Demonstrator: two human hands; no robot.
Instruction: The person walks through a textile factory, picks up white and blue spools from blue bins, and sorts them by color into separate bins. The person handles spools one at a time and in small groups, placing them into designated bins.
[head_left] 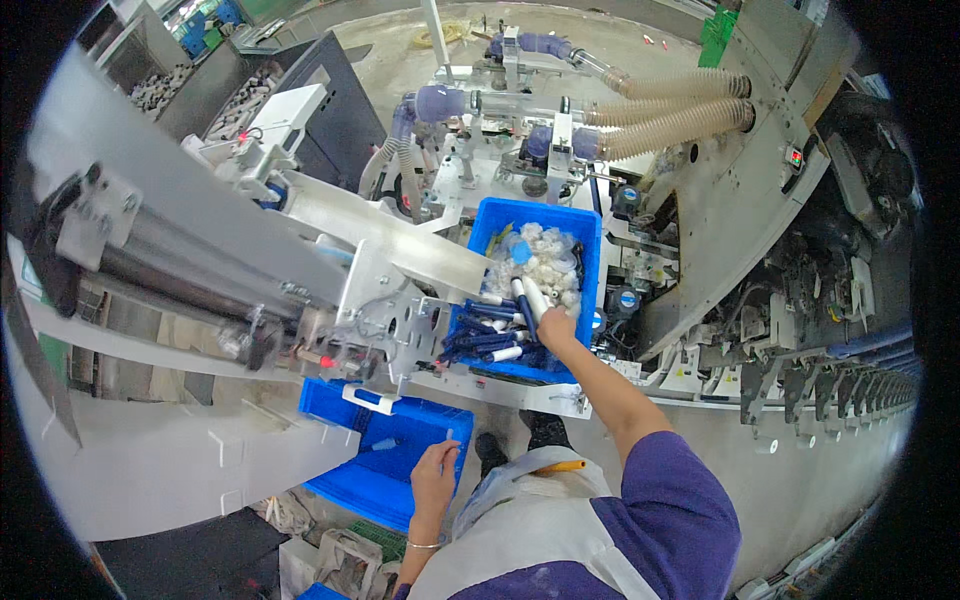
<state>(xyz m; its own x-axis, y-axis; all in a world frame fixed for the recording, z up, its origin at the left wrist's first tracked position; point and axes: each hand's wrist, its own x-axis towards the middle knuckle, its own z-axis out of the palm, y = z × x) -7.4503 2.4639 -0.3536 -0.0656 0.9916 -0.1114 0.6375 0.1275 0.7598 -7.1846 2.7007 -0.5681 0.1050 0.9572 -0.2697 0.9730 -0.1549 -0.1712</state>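
Observation:
My right hand [557, 327] reaches into an upright blue crate [595, 230], its fingers closed around a white bobbin [536, 297] and seemingly a navy one [523, 300] beside it. Several navy bobbins [485, 330], some with white on them, lie in the near part of the crate. Fluffy white yarn waste [545, 250] fills its far part. My left hand [433, 480] is held over the near side of a lower blue crate [400, 430]. Its fingers are pinched, with a small pale tip showing above them that I cannot make out.
A white machine chute [420, 250] ends at the upper crate's left edge. Ribbed hoses [670, 115] cross behind. A row of metal holders [800, 390] runs along the right. Bins of bobbins [160, 90] stand far left. A yellow-orange stick [562, 466] lies at my apron.

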